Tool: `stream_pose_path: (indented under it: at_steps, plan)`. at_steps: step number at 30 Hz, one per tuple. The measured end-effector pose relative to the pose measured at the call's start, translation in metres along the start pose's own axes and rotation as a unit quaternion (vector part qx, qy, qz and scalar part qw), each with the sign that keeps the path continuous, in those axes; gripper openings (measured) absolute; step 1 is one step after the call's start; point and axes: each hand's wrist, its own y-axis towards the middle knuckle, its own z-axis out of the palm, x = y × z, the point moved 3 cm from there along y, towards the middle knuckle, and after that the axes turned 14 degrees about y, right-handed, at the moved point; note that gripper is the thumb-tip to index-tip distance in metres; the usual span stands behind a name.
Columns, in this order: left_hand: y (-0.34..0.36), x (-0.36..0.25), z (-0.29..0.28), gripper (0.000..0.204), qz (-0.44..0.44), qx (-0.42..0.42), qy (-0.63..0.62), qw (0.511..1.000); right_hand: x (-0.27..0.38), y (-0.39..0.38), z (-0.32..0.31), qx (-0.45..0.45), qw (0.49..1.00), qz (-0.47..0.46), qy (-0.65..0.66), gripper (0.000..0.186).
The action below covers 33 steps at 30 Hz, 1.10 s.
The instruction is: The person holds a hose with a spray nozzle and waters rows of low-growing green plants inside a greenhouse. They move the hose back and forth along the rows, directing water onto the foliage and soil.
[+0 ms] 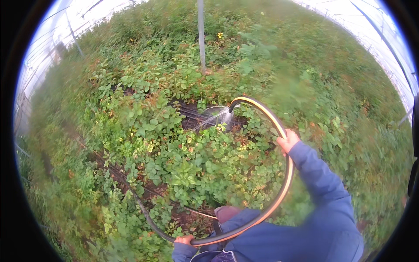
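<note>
A black hose with a cream-orange stripe [275, 201] arcs in a wide loop in front of me. My right hand [287, 142] grips the raised right side of the loop at arm's length. Lower down, near the bottom edge, my left hand [184, 240] is closed around the same hose. From the hose's downturned end, water [224, 115] splashes onto a dark gap in the planting, where several thin black lines [194, 114] run. Leafy plants [183, 170] with green and some reddish leaves surround that gap.
A grey upright post [201, 35] stands among the plants ahead. Dense foliage [349, 105] spreads to both sides. More thin lines and bare brown soil [187, 216] show at lower left. The pale covering and curved frame [384, 30] of a greenhouse show along the upper edges.
</note>
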Motion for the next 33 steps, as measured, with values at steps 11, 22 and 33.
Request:
stream_pose_path:
  at_steps: [11, 22, 33]
  plan:
    - [-0.074, -0.013, 0.026, 0.016, 0.028, -0.084, 0.031, 0.996, -0.035, -0.074, -0.038, -0.003, 1.0, -0.012, 0.029, 0.03]
    - [-0.096, -0.061, 0.034, 0.021, -0.038, -0.109, 0.027, 0.993, -0.03, -0.01, -0.012, 0.103, 0.988, -0.034, 0.113, 0.033]
    - [-0.073, -0.164, 0.042, 0.018, -0.135, -0.108, 0.032, 0.984, -0.021, 0.087, -0.011, 0.177, 0.974, -0.061, 0.127, 0.031]
